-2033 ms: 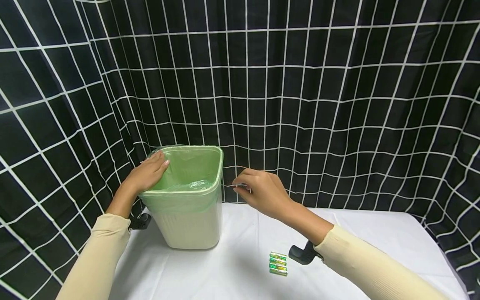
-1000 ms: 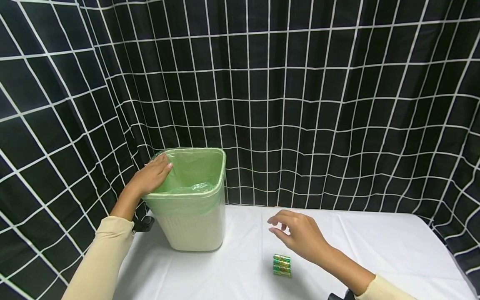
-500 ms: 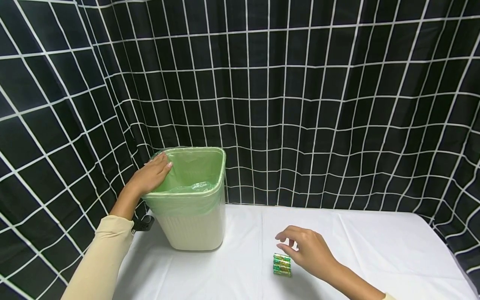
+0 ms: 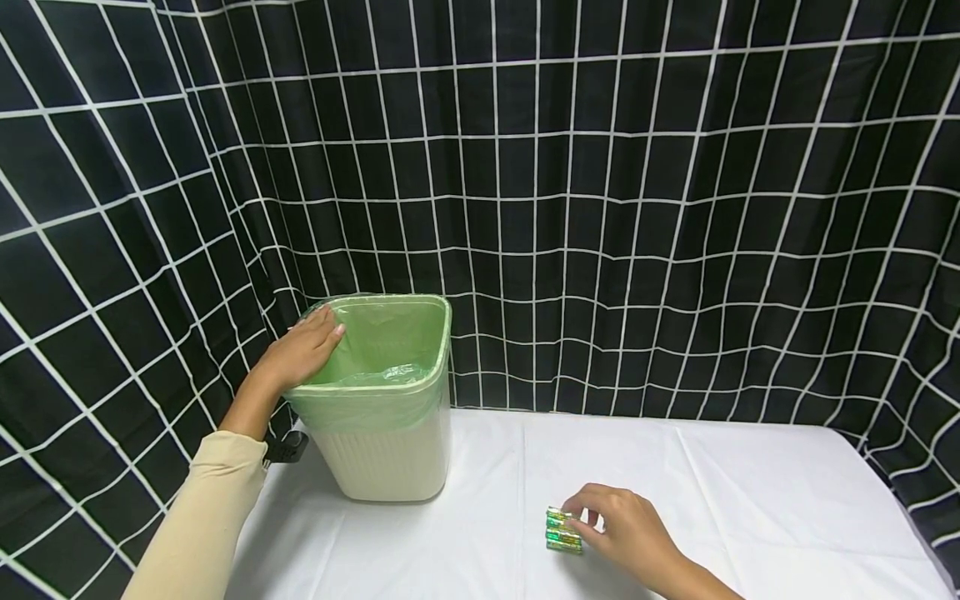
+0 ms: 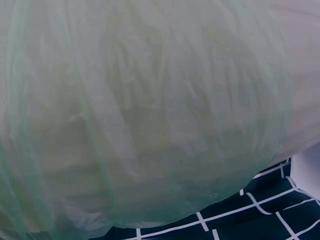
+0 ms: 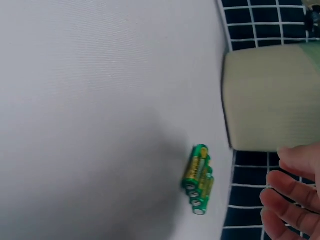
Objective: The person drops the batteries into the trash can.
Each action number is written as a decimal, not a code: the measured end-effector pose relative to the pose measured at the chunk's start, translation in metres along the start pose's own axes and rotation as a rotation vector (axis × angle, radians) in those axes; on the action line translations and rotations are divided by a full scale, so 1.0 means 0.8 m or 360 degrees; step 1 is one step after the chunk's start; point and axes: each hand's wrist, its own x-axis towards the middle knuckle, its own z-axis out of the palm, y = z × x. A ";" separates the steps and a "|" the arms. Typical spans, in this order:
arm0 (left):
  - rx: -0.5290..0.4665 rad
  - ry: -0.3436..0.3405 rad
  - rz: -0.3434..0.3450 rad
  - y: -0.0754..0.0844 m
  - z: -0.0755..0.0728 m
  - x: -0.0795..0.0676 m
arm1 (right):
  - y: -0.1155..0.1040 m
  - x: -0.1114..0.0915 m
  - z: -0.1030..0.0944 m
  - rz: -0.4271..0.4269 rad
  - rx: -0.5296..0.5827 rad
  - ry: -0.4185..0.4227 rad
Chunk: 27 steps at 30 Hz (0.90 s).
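A cream trash bin (image 4: 390,462) stands at the left of the table, lined with a green plastic bag (image 4: 393,337) folded over its rim. My left hand (image 4: 300,350) rests on the bin's left rim, thumb on the inner side. The left wrist view has only the liner (image 5: 150,110) over the bin wall; the hand is out of it. Several green-and-gold batteries (image 4: 562,540) lie side by side on the table. My right hand (image 4: 618,527) is over their right end, thumb and fingertips apart. In the right wrist view, its fingers (image 6: 292,195) are clear of the batteries (image 6: 198,180).
A white cloth covers the table (image 4: 720,500). Behind it and to the left hangs a black curtain (image 4: 585,208) with a white grid. A black wrist camera mount (image 4: 287,447) sits on the left wrist near the bin.
My right hand has come from beside the bin, moving right and then down toward the batteries. The left hand has stayed on the rim, and the batteries lie where they were.
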 end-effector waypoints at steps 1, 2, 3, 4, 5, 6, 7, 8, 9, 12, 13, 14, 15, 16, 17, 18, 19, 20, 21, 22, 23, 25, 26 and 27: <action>0.0001 0.0001 0.0000 0.000 0.000 0.000 | 0.001 -0.002 0.002 0.0008 0.0004 -0.0008; 0.0002 0.0002 0.0000 0.000 0.000 0.000 | 0.003 -0.004 0.004 0.0013 -0.0001 -0.0014; 0.0002 0.0003 0.0000 0.000 0.000 0.001 | 0.004 -0.005 0.005 0.0010 -0.0008 -0.0018; 0.0001 0.0004 0.0000 0.000 0.000 0.001 | 0.005 -0.007 0.007 0.0009 -0.0014 -0.0025; 0.0003 0.0004 0.0000 0.000 0.000 0.001 | 0.006 -0.009 0.009 0.0014 -0.0022 -0.0032; 0.0004 0.0003 0.0000 0.000 0.000 0.001 | 0.008 -0.011 0.011 0.0019 -0.0032 -0.0042; 0.0005 0.0003 0.0001 0.000 0.000 0.001 | 0.009 -0.013 0.013 0.0027 -0.0045 -0.0055; 0.0007 0.0003 0.0001 0.000 0.000 0.002 | 0.010 -0.015 0.014 0.0033 -0.0057 -0.0069; 0.0009 0.0002 0.0002 0.000 -0.001 0.002 | 0.011 -0.017 0.015 0.0047 -0.0061 -0.0084; 0.0015 0.0003 0.0008 0.000 -0.001 0.002 | 0.014 -0.021 0.019 0.0109 -0.0053 -0.0137; 0.0014 0.0003 0.0009 0.000 -0.001 0.002 | 0.015 -0.022 0.020 0.0127 -0.0047 -0.0151; 0.0013 0.0004 0.0010 0.000 -0.001 0.002 | 0.015 -0.023 0.021 0.0141 -0.0039 -0.0160; 0.0012 0.0006 0.0010 0.000 -0.001 0.002 | 0.016 -0.024 0.021 0.0161 -0.0031 -0.0171; 0.0011 0.0005 0.0010 0.000 -0.001 0.002 | 0.017 -0.024 0.022 0.0176 -0.0025 -0.0181; 0.0008 0.0004 0.0009 0.000 -0.001 0.002 | 0.018 -0.025 0.023 0.0190 -0.0022 -0.0190; 0.0009 0.0003 0.0009 0.000 -0.001 0.002 | 0.019 -0.025 0.023 0.0205 -0.0021 -0.0203; 0.0008 0.0002 0.0008 0.000 -0.001 0.002 | 0.019 -0.026 0.023 0.0220 -0.0022 -0.0220; 0.0007 0.0001 0.0007 0.000 0.000 0.002 | 0.019 -0.026 0.024 0.0232 -0.0025 -0.0235; 0.0004 0.0000 0.0005 0.000 0.000 0.002 | 0.020 -0.027 0.024 0.0243 -0.0029 -0.0249; 0.0002 -0.0003 0.0004 0.000 0.000 0.001 | 0.020 -0.027 0.025 0.0252 -0.0036 -0.0263; 0.0000 -0.0003 0.0002 0.000 0.000 0.001 | 0.020 -0.028 0.025 0.0263 -0.0042 -0.0276; -0.0005 -0.0001 -0.0002 0.000 0.000 0.001 | 0.020 -0.028 0.027 0.0275 -0.0050 -0.0290; -0.0005 -0.0001 -0.0004 0.000 0.000 0.001 | 0.020 -0.027 0.027 0.0285 -0.0051 -0.0295; -0.0003 -0.0002 -0.0006 0.000 0.000 0.001 | 0.019 -0.027 0.028 0.0297 -0.0050 -0.0298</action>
